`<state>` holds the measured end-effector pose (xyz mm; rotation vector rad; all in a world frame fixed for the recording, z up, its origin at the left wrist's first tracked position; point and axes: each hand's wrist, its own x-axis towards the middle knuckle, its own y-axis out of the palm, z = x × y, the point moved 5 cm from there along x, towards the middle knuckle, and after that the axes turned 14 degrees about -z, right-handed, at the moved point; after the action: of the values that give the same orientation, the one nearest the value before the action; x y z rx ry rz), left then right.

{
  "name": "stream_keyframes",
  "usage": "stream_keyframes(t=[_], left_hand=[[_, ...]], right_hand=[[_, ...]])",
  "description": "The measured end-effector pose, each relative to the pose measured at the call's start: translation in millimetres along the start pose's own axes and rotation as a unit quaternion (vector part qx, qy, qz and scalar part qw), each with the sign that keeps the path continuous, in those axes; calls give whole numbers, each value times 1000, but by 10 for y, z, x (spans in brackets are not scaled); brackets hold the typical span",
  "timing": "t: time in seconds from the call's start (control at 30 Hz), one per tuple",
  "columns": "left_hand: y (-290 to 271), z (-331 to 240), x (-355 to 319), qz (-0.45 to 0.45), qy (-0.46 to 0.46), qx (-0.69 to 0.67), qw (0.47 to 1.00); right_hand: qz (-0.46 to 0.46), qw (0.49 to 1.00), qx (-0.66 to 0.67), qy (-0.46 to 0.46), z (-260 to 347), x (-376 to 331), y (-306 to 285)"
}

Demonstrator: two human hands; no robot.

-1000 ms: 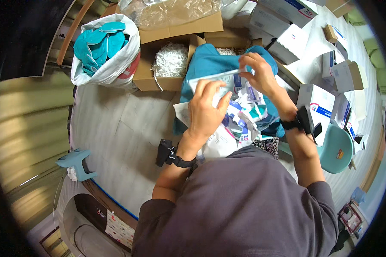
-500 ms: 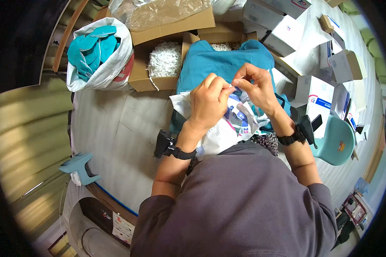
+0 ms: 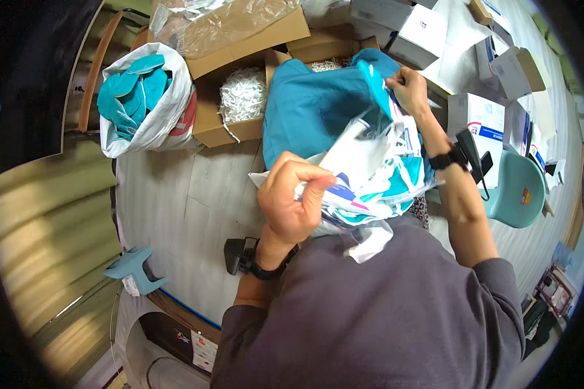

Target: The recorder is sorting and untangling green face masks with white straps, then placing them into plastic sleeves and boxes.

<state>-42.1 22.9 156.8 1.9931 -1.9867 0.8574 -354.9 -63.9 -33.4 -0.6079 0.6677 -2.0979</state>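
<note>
My left hand (image 3: pixel 291 198) has its thumb and fingers pinched together on the edge of a white printed plastic bag (image 3: pixel 344 189) over my lap. My right hand (image 3: pixel 409 91) is raised at the far right of the lap, fingers closed on a teal-and-white piece (image 3: pixel 377 87) that looks like a folded face mask. Between the hands lies a loose heap of white straps and teal pieces (image 3: pixel 396 185), with clear and printed wrapping about it. Beyond it spreads a teal cloth (image 3: pixel 311 110). How far the bag is torn I cannot tell.
A white sack (image 3: pixel 175 97) of teal mask-like pieces stands at the far left. Beside it, a cardboard box (image 3: pixel 217 133) holds white stringy loops (image 3: pixel 243 97). White cartons (image 3: pixel 477 120) crowd the right, near a pale teal stool (image 3: pixel 519 194). A blue-grey plastic stool (image 3: pixel 136 269) is at left.
My hands were together over the bag; now they are apart. The right hand has moved up and right with a teal-and-white piece, the left down and left. The wrapping is spread wider.
</note>
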Motion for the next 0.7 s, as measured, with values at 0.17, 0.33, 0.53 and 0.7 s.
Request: stream_keyframes(t=[0.17,0.33,0.53,0.7], left_hand=[[115,502,8,-47,-150,-8,987],[355,1132,100,-19,-235,-8,972],[586,1228,308,-21,-165,122,978],[739,1044,328,-72,-43,170,982]], right_hand=[[215,958,190,20,117,-233,87],[145,950,43,-272,630,-255,-131],[324,910,257,-19,1333,-402,-378],[453,890,48,12,1478,-801,-179]])
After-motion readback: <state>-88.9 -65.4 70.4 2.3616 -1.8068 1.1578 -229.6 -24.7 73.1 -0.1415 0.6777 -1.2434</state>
